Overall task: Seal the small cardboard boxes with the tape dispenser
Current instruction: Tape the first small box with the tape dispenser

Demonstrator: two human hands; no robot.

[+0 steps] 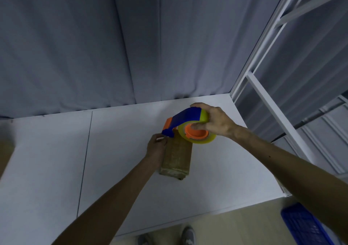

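A small brown box (pixel 176 157) sits on a white table (pixel 116 150), a bit right of the middle. The box looks shiny, as if it has tape on it.

The left hand (pixel 156 147) is at the left side of the box, near the far end. It touches the box there. Its fingers are curled by the top corner, but I cannot tell if they pinch anything.

The right hand (pixel 213 121) is up above the far end of the box. It holds a tape dispenser (pixel 188 125). The fingers wrap over the top of it and the thumb presses on the orange middle of the yellow tape roll. The dispenser is blue and orange. Its blue tip points down to the left and comes right next to the left hand's fingers, at the far corner of the box. The roll hangs just over the far end of the box.

Behind the table is a grey curtain (pixel 94 47). On the right is a white metal frame (pixel 267 101). Down on the floor are a blue crate (pixel 305 226) and two grey shoes (pixel 188 235).
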